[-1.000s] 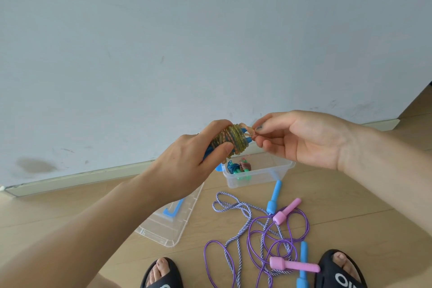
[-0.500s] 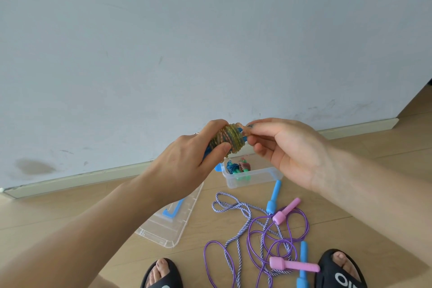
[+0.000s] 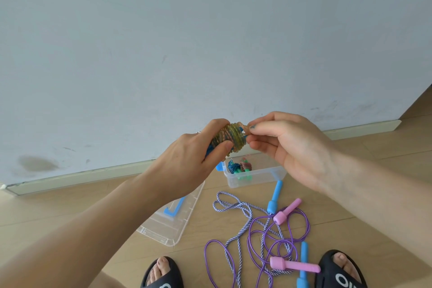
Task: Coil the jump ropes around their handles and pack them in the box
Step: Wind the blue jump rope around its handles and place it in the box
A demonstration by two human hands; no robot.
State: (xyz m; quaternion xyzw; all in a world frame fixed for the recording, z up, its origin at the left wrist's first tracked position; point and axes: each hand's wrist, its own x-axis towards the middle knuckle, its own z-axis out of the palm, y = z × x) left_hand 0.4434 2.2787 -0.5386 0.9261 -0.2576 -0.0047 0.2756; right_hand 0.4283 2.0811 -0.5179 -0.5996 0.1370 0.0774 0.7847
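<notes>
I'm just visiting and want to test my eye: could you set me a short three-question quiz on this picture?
1. True or false: the left hand grips the coiled rope bundle.
2. Which colour are the handles of the loose purple rope on the floor? A pink, B green, C black.
3. Fill in: the right hand pinches the rope's ____ at the bundle.

Key: 1 true; 2 A; 3 end.

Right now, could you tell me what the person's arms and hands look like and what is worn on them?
Both forearms are bare, with no sleeves in view. The left hand shows a small metallic glint, possibly a ring. The right hand has a bluish smudge on a fingertip.
</notes>
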